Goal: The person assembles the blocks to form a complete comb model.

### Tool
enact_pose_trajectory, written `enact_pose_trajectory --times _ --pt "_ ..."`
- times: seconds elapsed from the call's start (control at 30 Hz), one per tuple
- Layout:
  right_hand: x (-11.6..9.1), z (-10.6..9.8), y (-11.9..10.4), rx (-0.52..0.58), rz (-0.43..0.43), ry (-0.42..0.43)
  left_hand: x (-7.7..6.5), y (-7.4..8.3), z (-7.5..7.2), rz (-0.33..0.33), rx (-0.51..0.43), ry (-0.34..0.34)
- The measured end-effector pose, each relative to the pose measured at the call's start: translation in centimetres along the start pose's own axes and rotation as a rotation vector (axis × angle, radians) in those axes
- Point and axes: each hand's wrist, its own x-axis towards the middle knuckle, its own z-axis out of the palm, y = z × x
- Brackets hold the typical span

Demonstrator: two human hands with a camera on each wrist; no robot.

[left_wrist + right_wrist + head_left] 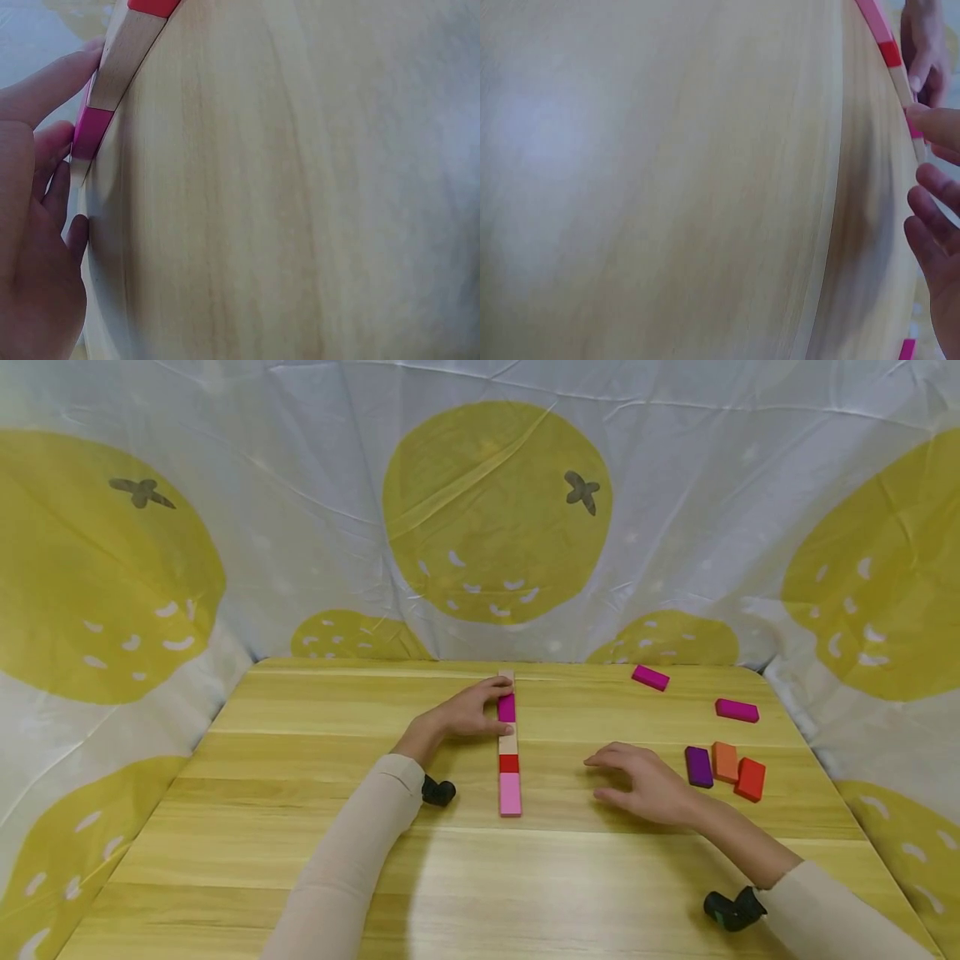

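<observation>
A straight row of coloured wooden blocks runs away from me in the middle of the table. From near to far come a pink block (510,795), a red block (509,763), a plain wood block (508,744), a magenta block (507,708) and another plain one (507,676). My left hand (468,710) touches the far part of the row, thumb by the nearer plain block and fingertips near the far end. The left wrist view shows its fingers (56,82) against the blocks. Right of the row, my right hand (647,783) hovers with loose, spread fingers, holding nothing.
Two magenta blocks (650,677) (737,710) lie apart at the back right. A purple block (699,767), an orange block (724,762) and a red block (751,779) lie close together beyond my right hand. A fruit-printed cloth (495,385) hangs behind the wooden table (262,827).
</observation>
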Motion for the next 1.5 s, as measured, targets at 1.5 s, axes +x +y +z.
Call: enact_pose_trajectory --times 1.5 --pt "-7.0 -7.9 6.9 -0.187 0.252 0.039 0.1 0.1 -0.1 0.008 -0.018 0.009"
